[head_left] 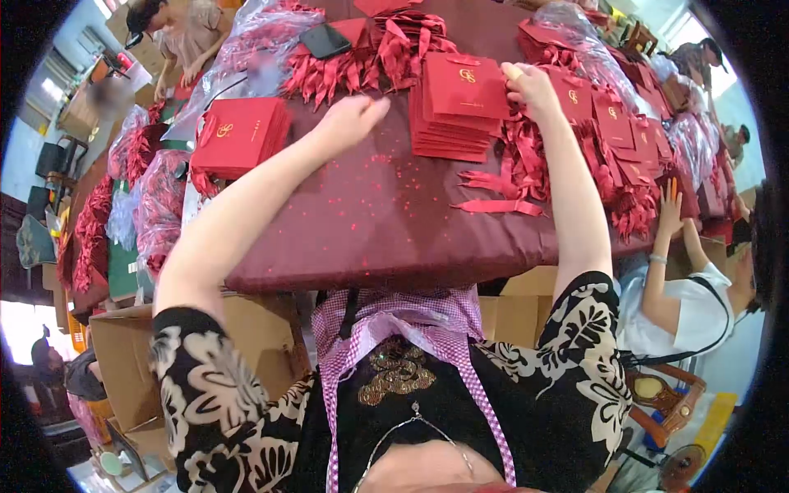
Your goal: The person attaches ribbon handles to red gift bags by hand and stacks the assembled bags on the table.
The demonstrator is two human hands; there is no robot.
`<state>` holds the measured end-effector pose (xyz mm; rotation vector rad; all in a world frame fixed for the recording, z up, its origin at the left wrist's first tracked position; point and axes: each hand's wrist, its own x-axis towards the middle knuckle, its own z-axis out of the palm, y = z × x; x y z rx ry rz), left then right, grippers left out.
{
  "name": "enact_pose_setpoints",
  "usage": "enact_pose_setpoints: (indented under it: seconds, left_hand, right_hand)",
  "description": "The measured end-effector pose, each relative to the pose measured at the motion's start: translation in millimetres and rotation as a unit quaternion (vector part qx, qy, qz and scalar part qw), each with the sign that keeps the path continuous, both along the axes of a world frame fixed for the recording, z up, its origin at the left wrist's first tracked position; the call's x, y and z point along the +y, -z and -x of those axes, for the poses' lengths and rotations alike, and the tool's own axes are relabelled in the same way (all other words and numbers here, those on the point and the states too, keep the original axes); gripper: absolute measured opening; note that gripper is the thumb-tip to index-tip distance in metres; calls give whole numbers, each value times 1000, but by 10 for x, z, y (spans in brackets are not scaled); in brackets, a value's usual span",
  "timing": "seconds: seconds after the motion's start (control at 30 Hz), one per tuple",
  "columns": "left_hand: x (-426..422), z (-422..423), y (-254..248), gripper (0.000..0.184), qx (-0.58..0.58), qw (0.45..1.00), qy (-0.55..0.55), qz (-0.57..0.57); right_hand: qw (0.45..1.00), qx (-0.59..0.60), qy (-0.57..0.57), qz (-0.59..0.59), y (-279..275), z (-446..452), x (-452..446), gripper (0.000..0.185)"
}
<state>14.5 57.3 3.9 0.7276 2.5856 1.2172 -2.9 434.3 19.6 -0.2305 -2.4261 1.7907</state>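
Note:
My right hand (532, 89) is at the upper right edge of a stack of red paper gift bags (452, 135), its fingers closed on the edge of the top red gift bag (464, 86). A pale yellow cover sits on one fingertip. The top bag carries a gold emblem. Left of that stack, my left hand (352, 123) is above the table, slightly blurred, with its fingers curled in; what they hold, if anything, is hidden. Red ribbons (501, 206) lie below the right hand. Another stack of red bags (237, 135) is beside my left forearm.
The dark red tablecloth (329, 246) is sprinkled with small red bits. A black phone (325, 41) lies on ribboned bags at the back. More bags (616, 131) pile up at right. A co-worker's hand (670, 209) rests there. An open cardboard box (123, 353) stands below left.

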Motion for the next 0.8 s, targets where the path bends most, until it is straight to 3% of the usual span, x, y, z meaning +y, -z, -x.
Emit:
enact_pose_setpoints:
  seconds: [0.03, 0.07, 0.1, 0.13, 0.23, 0.33, 0.47, 0.53, 0.57, 0.67, 0.8]
  left_hand:
    - [176, 196, 38, 62, -120, 991, -59, -25]
    - [380, 226, -27, 74, -191, 975, -107, -44]
    - [525, 286, -68, 88, -261, 951, -155, -63]
    - [611, 439, 2, 105, -314, 936, -146, -66]
    - [951, 438, -16, 105, -333, 915, -213, -76]
    - [1098, 594, 154, 103, -381, 897, -200, -98]
    - [1163, 672, 258, 91, -388, 888, -185, -165]
    - [1173, 530, 171, 79, -433, 853, -142, -254]
    - [1184, 624, 311, 65, -428, 845, -176, -268]
    - [1164, 552, 328, 51, -456, 800, -155, -357]
    - [1106, 494, 303, 51, -483, 791, -149, -344]
  right_hand:
    - [999, 7, 24, 46, 167, 79, -58, 32]
    - [999, -36, -2, 39, 245, 101, -1, 37]
    - [997, -28, 47, 62, 50, -174, -326, 50]
    - [996, -41, 53, 56, 324, 44, -194, 58]
    - [995, -66, 54, 53, 583, 153, -129, 77]
    - [986, -135, 100, -2, 347, -83, -330, 89]
    - [983, -148, 2, 105, 783, 129, -240, 79]
    - [992, -128, -5, 22, 646, -21, -357, 76]
    - [989, -146, 11, -14, 718, 46, -353, 74]
    - [993, -118, 5, 23, 551, -168, -516, 66]
    - [990, -137, 33, 15, 272, -428, -642, 58]
